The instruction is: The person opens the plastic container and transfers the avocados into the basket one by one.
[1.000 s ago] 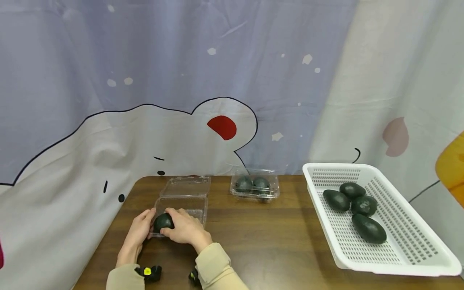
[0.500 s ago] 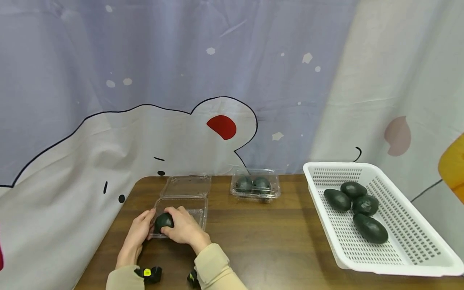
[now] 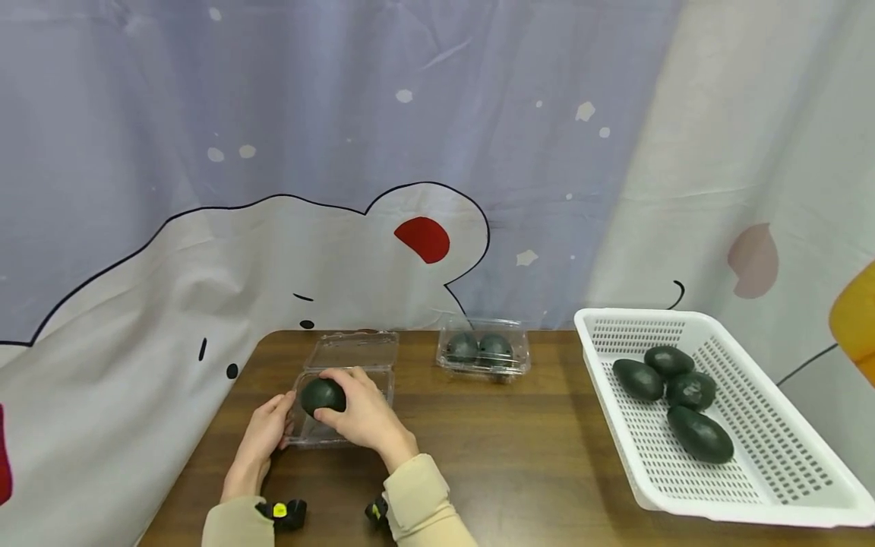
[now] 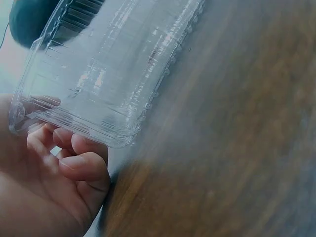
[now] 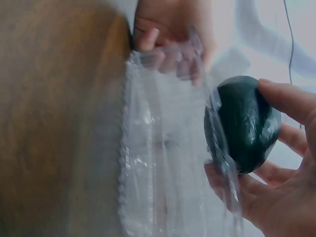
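My right hand (image 3: pixel 365 414) grips a dark green avocado (image 3: pixel 323 396) just above the open clear plastic clamshell box (image 3: pixel 342 406) at the table's left. The right wrist view shows the avocado (image 5: pixel 243 123) between my thumb and fingers, beside the box wall (image 5: pixel 163 163). My left hand (image 3: pixel 263 437) holds the box's left end. In the left wrist view its curled fingers (image 4: pixel 79 158) sit against the box corner (image 4: pixel 98 98). The box's lid (image 3: pixel 352 351) lies flat behind it.
A shut clamshell (image 3: pixel 484 349) with two avocados stands at the back middle of the wooden table (image 3: pixel 506 448). A white perforated basket (image 3: pixel 752 471) at the right holds several avocados (image 3: pixel 683 403). A printed cloth (image 3: pixel 342 190) hangs behind.
My right hand has lifted the avocado up and slightly back, out of the box's front left part. My left hand stays on the box's left end.
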`<state>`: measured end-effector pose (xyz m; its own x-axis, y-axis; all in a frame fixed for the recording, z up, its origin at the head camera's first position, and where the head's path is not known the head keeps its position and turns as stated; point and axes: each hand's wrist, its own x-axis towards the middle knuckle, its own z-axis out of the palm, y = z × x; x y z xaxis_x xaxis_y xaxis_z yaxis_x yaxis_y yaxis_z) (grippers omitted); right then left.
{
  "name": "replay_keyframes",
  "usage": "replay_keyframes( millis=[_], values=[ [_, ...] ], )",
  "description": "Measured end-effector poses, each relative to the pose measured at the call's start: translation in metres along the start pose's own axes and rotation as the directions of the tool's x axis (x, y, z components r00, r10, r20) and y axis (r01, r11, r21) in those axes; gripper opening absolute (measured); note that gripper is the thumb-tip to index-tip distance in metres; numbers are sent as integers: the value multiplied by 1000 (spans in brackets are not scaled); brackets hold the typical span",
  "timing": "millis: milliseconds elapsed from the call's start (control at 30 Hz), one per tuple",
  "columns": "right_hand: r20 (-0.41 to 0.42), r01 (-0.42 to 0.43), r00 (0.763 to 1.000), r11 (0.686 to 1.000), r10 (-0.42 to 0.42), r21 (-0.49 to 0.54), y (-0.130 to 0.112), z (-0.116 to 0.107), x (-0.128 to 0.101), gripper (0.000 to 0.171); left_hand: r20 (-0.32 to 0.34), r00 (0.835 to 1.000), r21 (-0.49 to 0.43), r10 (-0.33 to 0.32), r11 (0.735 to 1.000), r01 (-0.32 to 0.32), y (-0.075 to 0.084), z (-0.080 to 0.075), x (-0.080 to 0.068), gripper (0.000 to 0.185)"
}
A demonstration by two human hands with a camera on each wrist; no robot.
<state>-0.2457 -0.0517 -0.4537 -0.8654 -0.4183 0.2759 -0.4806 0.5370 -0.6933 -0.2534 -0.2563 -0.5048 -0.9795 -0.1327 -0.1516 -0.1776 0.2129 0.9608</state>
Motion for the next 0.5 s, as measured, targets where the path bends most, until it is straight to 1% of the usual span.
replay_keyframes(
  millis=[167, 300, 500],
  values=[
    [-28, -4, 1000, 1000, 4, 12, 3, -11, -5, 54, 3, 1000, -10, -10, 1000, 10, 0, 1, -1, 43],
    [-55, 0, 999, 1000, 2, 22, 3, -21, -7, 55, 9, 1000, -1, -9, 1000, 9, 1, 0, -1, 43],
    [-92, 5, 996, 999, 0, 47, 2, -33, -10, 54, 15, 1000, -13, -8, 1000, 8, 1, -1, -2, 43]
  ],
)
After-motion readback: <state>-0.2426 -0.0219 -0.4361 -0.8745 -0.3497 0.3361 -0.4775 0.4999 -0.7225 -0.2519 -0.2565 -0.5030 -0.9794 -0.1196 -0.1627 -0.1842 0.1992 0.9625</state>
